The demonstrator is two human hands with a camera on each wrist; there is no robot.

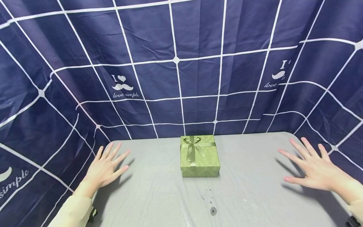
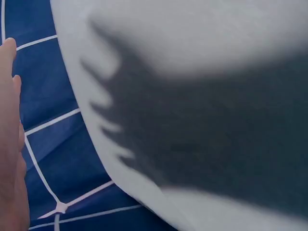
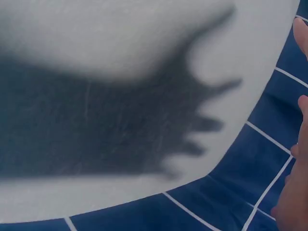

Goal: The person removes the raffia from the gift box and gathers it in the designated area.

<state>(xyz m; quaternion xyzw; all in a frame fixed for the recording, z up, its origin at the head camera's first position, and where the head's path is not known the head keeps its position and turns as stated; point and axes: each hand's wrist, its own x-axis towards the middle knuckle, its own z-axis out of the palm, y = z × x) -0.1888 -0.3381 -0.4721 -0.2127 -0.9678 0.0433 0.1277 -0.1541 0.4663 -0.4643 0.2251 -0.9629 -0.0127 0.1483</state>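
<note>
A green gift box (image 1: 200, 157) with a ribbon bow (image 1: 193, 143) on its lid stands near the back middle of the grey table (image 1: 153, 189). To its left, my left hand (image 1: 105, 167) hovers above the table with spread, straight fingers, holding nothing. Over the right side of the table my right hand (image 1: 313, 167) is held the same way, fingers spread and nothing in it. Both hands are well apart from the box. The left wrist view has the edge of the left hand (image 2: 10, 144) beside its shadow; the right wrist view has part of the right hand (image 3: 294, 178).
A dark blue curtain (image 1: 153, 78) with white grid lines and printed lettering hangs behind the table and along both sides. In front of the box the tabletop bears a dark stain (image 1: 213, 211) and some small specks.
</note>
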